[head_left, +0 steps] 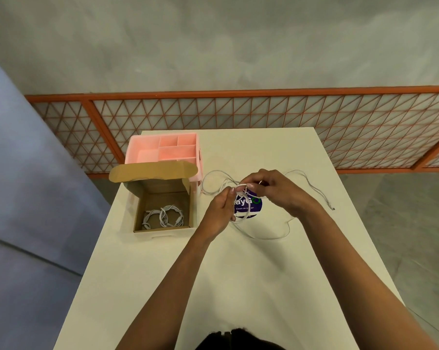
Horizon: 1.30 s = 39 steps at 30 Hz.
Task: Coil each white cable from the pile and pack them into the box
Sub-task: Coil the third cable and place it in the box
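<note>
Head view, looking down at both hands over the counter (238, 274). The left hand (219, 210) and right hand (276, 189) meet above the middle of the counter, each grip closed on the same white cable (241, 198): the left grip pinches a small upright loop of it, and the right grip, just to the right and slightly farther away, holds the strand at the loop's top with fingertips (248, 185) bent inward. The loop's long axis runs roughly toward and away from the person. From the grips the loose run of the cable trails right across the counter, ending in a small connector (332, 207) that points right, well apart from the right grip; another slack arc lies nearer the person than the hands, and further strands curve away to the left of them. Beneath the hands lies a round purple sticker (251, 205) with white lettering, partly covered. The counter is pale cream; beyond it run an orange lattice panel (289, 114) and a grey floor. Left of the left grip stands an open cardboard box (163, 188), flap raised, containing coiled white cables (163, 214) on its base. Behind the box sits a pink divided organiser (163, 147).
</note>
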Each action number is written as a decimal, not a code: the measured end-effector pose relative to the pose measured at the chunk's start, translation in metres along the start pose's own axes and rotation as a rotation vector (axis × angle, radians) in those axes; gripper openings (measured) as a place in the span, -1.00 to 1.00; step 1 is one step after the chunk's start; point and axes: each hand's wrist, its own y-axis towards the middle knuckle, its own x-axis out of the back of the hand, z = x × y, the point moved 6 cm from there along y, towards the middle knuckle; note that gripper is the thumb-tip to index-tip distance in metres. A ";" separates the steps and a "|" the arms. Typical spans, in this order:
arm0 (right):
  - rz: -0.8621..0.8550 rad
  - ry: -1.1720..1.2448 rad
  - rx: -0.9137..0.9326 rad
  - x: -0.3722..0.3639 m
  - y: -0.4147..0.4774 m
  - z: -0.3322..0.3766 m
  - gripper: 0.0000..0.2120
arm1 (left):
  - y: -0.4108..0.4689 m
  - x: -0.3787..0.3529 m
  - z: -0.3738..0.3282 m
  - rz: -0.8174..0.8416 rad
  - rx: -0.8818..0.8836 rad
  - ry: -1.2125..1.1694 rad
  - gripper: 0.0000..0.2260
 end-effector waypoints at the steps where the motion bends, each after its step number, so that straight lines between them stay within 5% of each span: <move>1: 0.003 0.029 0.002 0.002 0.000 0.001 -0.77 | 0.000 0.000 0.001 -0.003 -0.013 0.025 -0.72; 12: -0.146 0.329 -0.234 0.021 0.001 -0.031 -0.83 | -0.006 -0.008 -0.003 0.029 -0.048 0.000 -0.75; 29: -0.353 0.688 -0.252 0.014 0.000 -0.069 -0.81 | -0.009 -0.017 -0.008 0.050 -0.028 -0.152 -0.86; 39: -0.352 0.762 -0.254 0.008 0.000 -0.063 -0.81 | -0.002 -0.008 -0.003 -0.115 -0.022 -0.210 -0.89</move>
